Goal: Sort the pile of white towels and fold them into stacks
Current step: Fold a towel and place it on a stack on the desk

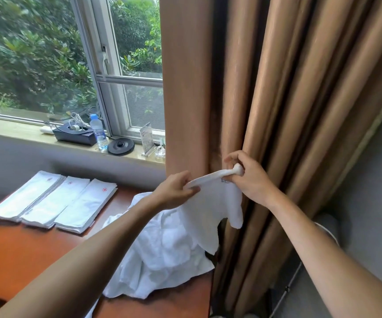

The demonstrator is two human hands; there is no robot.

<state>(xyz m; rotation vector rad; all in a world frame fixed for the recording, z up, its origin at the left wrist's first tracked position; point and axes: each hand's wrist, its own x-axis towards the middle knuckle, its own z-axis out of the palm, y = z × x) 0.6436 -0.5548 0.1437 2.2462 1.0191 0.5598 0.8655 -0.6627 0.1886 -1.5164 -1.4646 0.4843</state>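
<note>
White towel [215, 207] held up in air over the loose towel pile [162, 255] at the desk's right edge, in front of the tan curtain [277, 99]. Left hand [176, 191] pinches its top edge; right hand [247, 177] is fisted around the bunched corner. Three folded stacks [52, 200] lie side by side on the wooden desk [20, 255], left of pile.

Soft, matt white terry cloth towel [215, 210] at one o'clock; smooth, flat folded stacks [54, 203] at ten o'clock on a glossy reddish wood table [25, 251]. Faintly sheened brown fabric curtain [277, 88] at twelve.
</note>
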